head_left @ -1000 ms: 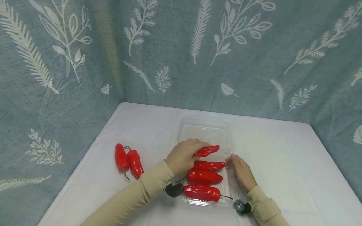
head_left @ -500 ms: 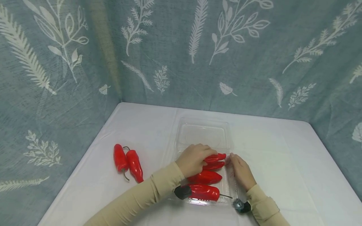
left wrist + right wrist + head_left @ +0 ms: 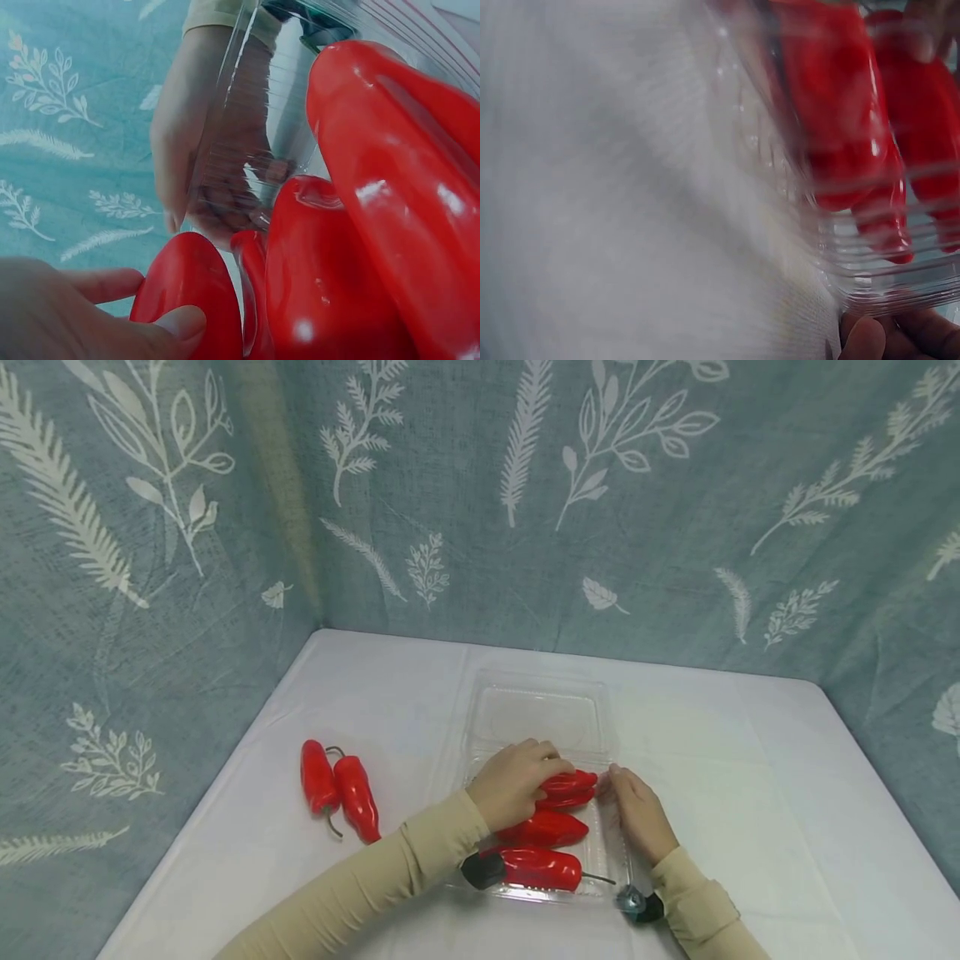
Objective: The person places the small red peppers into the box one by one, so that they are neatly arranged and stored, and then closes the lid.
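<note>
My left hand [image 3: 517,783] reaches over a clear plastic clamshell container [image 3: 536,898], pinching a red pepper [image 3: 196,277] between thumb and fingers. That pepper lies along the far side of the container's base, right beside a second pepper [image 3: 572,799]. Nearer to me in the base are a third pepper [image 3: 551,829] and a front pepper [image 3: 543,868] with its stem to the right. At the container's right edge, my right hand [image 3: 641,814] grips the wall near the hinge; in the right wrist view its thumb [image 3: 865,339] shows just below the clear plastic.
Two more red peppers [image 3: 318,777] lie together on the white-covered table [image 3: 750,793] to the left. The container's lid [image 3: 540,714] is folded back, flat on the table. A green leaf-patterned curtain [image 3: 487,527] stands behind and at both sides.
My left hand has moved right and toward me, bringing its pepper down beside the others in the container. My right hand has stayed at the container's edge.
</note>
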`<action>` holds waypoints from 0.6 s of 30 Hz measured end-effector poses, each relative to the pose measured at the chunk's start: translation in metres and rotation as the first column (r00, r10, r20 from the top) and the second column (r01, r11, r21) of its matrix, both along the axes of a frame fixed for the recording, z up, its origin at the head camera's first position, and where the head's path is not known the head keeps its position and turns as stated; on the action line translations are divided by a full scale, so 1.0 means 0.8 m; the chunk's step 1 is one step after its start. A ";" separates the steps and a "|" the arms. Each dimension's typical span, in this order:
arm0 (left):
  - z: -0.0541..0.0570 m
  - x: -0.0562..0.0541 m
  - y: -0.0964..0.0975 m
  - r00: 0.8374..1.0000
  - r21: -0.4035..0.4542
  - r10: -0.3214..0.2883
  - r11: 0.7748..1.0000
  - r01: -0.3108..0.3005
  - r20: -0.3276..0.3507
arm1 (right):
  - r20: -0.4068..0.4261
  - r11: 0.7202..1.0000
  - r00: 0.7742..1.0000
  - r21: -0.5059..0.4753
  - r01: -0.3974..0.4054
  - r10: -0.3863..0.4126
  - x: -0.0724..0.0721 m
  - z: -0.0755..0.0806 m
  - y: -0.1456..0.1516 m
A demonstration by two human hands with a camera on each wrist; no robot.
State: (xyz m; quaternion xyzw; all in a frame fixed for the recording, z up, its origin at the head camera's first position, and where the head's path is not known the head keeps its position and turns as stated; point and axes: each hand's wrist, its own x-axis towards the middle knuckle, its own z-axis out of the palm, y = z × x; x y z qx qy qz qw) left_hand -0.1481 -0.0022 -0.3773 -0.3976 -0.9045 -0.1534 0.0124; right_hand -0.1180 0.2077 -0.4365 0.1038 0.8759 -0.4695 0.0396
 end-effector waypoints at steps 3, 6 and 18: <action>-0.002 -0.001 0.002 1.000 0.017 -0.008 1.000 0.008 -0.012 | -0.002 1.000 1.000 0.008 0.002 -0.002 0.001 0.000 0.000; -0.003 -0.001 0.004 1.000 0.027 -0.013 1.000 0.013 -0.019 | -0.014 1.000 1.000 0.012 0.006 -0.006 0.001 0.000 0.000; -0.008 0.002 0.012 0.996 0.043 0.039 0.998 -0.036 -0.078 | -0.022 1.000 1.000 0.009 0.020 -0.020 0.001 0.000 0.001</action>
